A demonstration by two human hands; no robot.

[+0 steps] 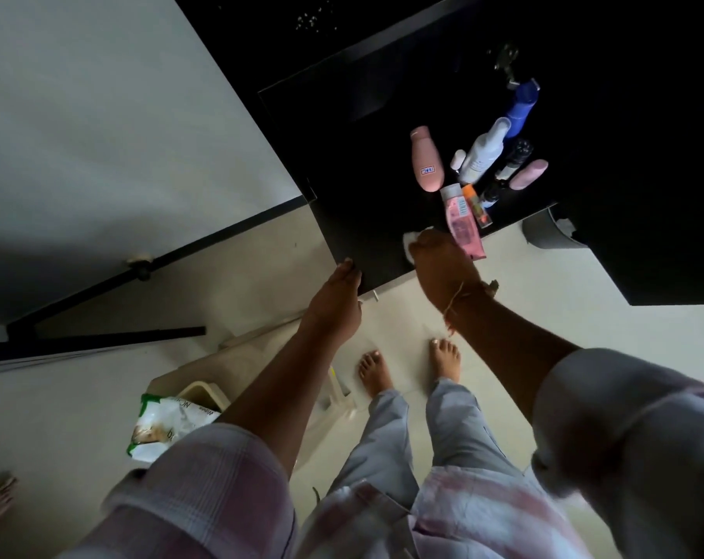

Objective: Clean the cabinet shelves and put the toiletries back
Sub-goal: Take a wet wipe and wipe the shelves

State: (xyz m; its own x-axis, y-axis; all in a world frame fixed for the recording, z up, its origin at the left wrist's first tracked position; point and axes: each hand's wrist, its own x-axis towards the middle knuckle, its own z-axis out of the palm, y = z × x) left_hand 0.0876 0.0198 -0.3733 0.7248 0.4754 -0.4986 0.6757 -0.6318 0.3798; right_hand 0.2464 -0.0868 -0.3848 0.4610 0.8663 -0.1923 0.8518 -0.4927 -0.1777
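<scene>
- The right hand point(443, 268) was closed, its fingers bunched over a white wipe point(409, 243) pressed on the dark cabinet shelf point(366, 219).
- The left hand point(336, 304) rested on the shelf's front edge, fingers curled over it, holding nothing else.
- The toiletries point(483, 171) stood clustered on the shelf just beyond the wipe.
- A wipes packet point(164, 425) lay on the floor.

A home bathroom — dark cabinet shelf point(366, 236) of toiletry bottles point(426, 159), pale tiled floor point(261, 252).
</scene>
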